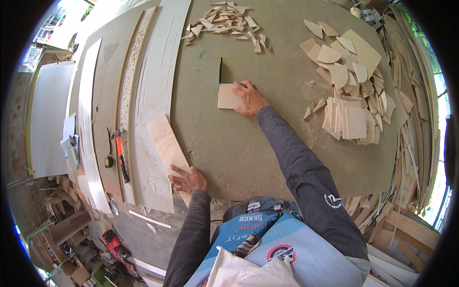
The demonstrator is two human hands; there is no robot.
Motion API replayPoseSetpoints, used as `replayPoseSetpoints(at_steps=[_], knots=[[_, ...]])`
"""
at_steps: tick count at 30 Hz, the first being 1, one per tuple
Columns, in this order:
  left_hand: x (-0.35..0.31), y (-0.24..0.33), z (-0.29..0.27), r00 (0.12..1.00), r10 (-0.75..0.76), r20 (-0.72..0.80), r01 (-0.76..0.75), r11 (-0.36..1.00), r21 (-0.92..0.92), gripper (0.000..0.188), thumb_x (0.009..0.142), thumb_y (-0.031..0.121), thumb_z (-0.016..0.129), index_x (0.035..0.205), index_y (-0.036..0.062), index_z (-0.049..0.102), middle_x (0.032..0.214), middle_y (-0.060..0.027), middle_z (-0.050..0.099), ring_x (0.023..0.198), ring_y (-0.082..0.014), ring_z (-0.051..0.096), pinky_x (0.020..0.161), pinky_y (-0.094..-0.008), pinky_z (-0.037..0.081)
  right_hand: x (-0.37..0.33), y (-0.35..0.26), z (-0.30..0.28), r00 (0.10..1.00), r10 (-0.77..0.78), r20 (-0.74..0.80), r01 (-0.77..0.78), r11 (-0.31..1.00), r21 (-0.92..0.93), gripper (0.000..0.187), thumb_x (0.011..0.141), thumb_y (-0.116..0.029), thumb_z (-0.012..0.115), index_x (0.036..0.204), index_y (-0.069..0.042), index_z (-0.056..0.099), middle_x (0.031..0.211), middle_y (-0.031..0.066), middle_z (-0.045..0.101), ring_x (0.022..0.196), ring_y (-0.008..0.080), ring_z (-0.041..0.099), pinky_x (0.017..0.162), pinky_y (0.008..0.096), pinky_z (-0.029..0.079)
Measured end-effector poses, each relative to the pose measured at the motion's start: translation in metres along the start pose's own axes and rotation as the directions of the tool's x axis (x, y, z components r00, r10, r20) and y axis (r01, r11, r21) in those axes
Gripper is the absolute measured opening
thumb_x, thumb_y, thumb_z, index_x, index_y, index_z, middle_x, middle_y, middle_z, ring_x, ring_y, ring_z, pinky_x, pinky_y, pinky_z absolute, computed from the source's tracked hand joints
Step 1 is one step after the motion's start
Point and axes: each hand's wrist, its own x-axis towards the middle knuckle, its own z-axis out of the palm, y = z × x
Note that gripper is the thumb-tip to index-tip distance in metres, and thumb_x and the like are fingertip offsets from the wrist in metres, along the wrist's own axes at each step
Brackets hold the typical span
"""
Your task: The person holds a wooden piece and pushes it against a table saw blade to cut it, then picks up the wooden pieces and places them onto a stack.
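My right hand [249, 98] is bent over a small, pale plywood piece [228, 97], fingers curled on its right side. That piece lies flat on the brown-green tabletop, its upper edge at the near end of a narrow dark slot [220, 71]; a thin upright edge, looking like a saw blade, shows there. Lower left, my left hand [188, 180] grips a long plywood strip [166, 138], fingers reaching across its width. The strip lies slanted over the seam between the tabletop and a white board [152, 91]. Its near end is partly covered by my hand.
Small wedge offcuts [222, 20] lie scattered at the far side. On the right sits a heap of plywood squares and rounded pieces [348, 119]. A hammer [120, 155] and a tape measure [109, 161] rest on the left. Wood strips [413, 95] are stacked along the right edge.
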Motion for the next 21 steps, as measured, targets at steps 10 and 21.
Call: replayPoseSetpoints(at_steps=[10,21], knots=[[0.000,-0.001,0.000,1.000,0.013,0.002,-0.013,1.000,0.000,0.089,0.100,0.045,0.056,0.167,0.0171,0.004,0.162,-0.0356,0.016,0.152,-0.0484,0.017,0.119,-0.0655,0.013,-0.006,-0.008,0.000,1.000,0.003,-0.005,-0.003,1.000,-0.026,0.075,0.072,-0.037,0.083,0.137,-0.004,0.062,0.152,0.0153,0.048,0.137,0.0314,0.041,0.115,0.0477,0.041],[0.002,-0.002,0.003,1.000,0.011,0.000,-0.011,1.000,0.012,0.090,0.100,0.046,0.057,0.167,0.0182,0.002,0.162,-0.0352,0.016,0.152,-0.0490,0.018,0.120,-0.0658,0.013,-0.004,-0.011,0.002,0.999,0.035,-0.005,-0.035,0.999,-0.008,0.073,0.071,-0.035,0.084,0.133,-0.003,0.064,0.152,0.0170,0.049,0.139,0.0335,0.039,0.117,0.0507,0.037]])
